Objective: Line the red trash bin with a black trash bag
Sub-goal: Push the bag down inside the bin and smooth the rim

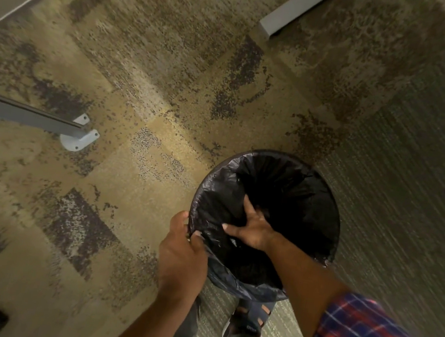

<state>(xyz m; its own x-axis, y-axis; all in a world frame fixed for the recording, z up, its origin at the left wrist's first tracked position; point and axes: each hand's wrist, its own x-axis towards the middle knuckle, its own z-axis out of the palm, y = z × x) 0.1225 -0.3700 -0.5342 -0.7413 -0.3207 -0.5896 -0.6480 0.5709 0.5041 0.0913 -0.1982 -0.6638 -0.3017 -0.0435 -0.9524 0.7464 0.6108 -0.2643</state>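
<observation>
A round trash bin [330,259] stands on the carpet at lower centre right, seen from above. A black trash bag [291,187] covers its whole mouth and folds over the rim, so almost none of the bin's red shows. My left hand [182,255] pinches the bag's edge against the near left rim. My right hand [254,227] is inside the bin with fingers spread, pressing the bag against the inner wall.
Patterned brown carpet [145,104] lies all around, with striped grey carpet [407,189] to the right. A grey metal bar on a white floor bracket [79,138] sits at the left. A grey panel foot [289,12] is at the top. My sandalled foot [248,318] is just below the bin.
</observation>
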